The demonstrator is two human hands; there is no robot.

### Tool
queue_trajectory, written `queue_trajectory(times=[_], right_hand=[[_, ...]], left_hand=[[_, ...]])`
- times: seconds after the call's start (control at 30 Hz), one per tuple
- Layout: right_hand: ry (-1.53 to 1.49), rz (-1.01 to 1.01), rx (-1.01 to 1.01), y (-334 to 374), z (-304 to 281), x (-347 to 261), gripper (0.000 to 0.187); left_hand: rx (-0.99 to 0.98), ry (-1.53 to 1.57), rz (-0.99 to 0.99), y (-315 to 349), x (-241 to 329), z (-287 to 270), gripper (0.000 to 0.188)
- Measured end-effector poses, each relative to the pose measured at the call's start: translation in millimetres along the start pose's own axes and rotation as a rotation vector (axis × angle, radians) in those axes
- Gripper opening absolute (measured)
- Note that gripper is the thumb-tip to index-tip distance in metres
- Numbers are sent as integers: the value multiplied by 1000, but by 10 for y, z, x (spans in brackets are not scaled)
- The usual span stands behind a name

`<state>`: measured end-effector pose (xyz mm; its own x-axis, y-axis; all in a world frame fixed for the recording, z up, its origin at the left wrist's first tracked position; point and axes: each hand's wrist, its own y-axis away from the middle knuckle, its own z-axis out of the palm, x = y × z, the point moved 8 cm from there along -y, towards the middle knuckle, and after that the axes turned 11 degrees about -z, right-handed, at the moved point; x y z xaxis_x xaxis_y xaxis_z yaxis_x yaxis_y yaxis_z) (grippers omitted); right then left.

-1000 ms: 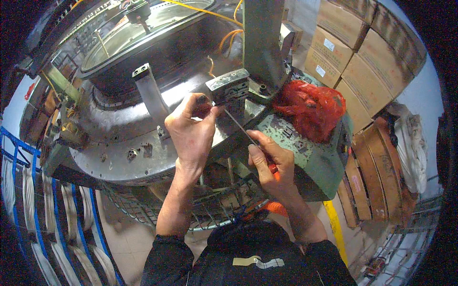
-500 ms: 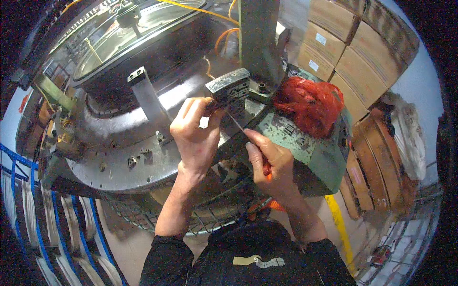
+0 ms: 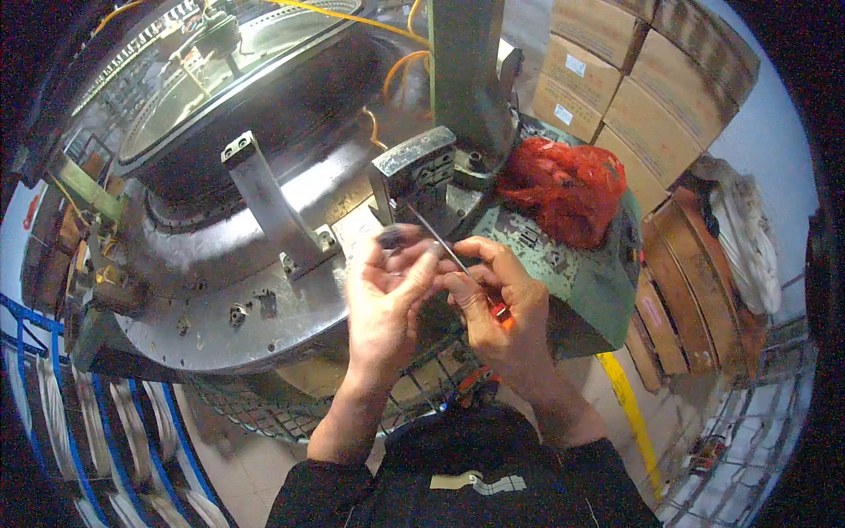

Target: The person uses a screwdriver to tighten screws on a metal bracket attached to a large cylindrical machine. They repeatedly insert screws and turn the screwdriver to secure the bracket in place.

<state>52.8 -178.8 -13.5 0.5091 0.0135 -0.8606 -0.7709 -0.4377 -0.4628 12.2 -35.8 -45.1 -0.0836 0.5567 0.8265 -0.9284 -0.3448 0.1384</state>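
In my right hand (image 3: pixel 506 304), the fingers are closed round a screwdriver (image 3: pixel 503 313) with an orange-red handle and a thin metal shaft. Its shaft points up and left, with the tip just in front of a worn dark metal block (image 3: pixel 414 167) mounted on the machine's ring. My left hand (image 3: pixel 392 286) is turned palm up beside the shaft, its fingers curled and smeared by motion. Something small and dark shows at its fingertips, too blurred to name. The thumb of this hand lies close to the shaft; contact is unclear.
An upright metal bracket (image 3: pixel 264 189) stands on the metal ring (image 3: pixel 211 326) to the left. Right of the block are a green post (image 3: pixel 466 70) and a red plastic bag (image 3: pixel 568 189) on a green surface. Cardboard boxes (image 3: pixel 669 114) are stacked at far right.
My left hand has come away from the metal block, down and toward my right hand, turning palm up. The screwdriver stays in my right hand, its shaft still angled toward the block.
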Motion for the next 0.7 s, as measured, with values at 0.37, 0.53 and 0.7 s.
queue_trajectory(times=[0.37,0.53,0.7], right_hand=[[459,-464,139,277,-366,-472,68],[630,-694,40,494,-304,-523,62],[396,-298,140,489,-390,-232,56]], left_hand=[[-193,392,-258,-306,-389,94,35],[-260,432,-256,-319,-389,101,37],[-272,439,-290,-230,-389,134,46]])
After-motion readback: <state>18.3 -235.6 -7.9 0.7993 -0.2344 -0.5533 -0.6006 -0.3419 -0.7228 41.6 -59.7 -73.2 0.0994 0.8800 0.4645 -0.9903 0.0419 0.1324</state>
